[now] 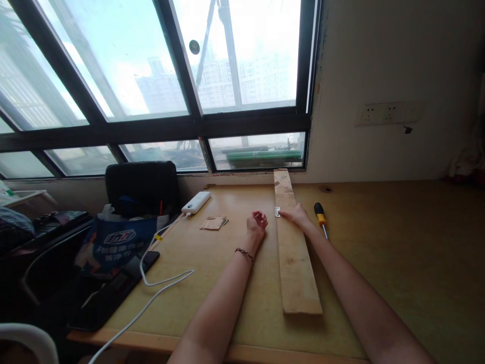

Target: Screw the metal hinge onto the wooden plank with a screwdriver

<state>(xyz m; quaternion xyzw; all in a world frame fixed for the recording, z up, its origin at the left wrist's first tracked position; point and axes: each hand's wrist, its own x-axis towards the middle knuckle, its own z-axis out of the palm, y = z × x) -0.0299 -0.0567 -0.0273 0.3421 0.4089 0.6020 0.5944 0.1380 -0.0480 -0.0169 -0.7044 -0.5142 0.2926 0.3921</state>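
A long wooden board [295,263] lies lengthwise on the table, its far end at the window sill. On the board's left edge sits a small metal hinge [278,212]. The fingertips of my right hand [299,216] press the hinge against the wood, and the rest of that hand rests over the board's right edge. Left of the board, my left hand [257,225] is closed with its fingers curled upward; small dark bits show between them, too small to name. To the right of my right hand lies a screwdriver [321,218] with a black and yellow handle.
A paper packet [213,223] lies on the table [235,323] left of my left hand. Farther left are a white power bank [196,202] with a white cable [166,283], a dark flat device [117,288], a blue bag [117,247] and a black chair [142,184].
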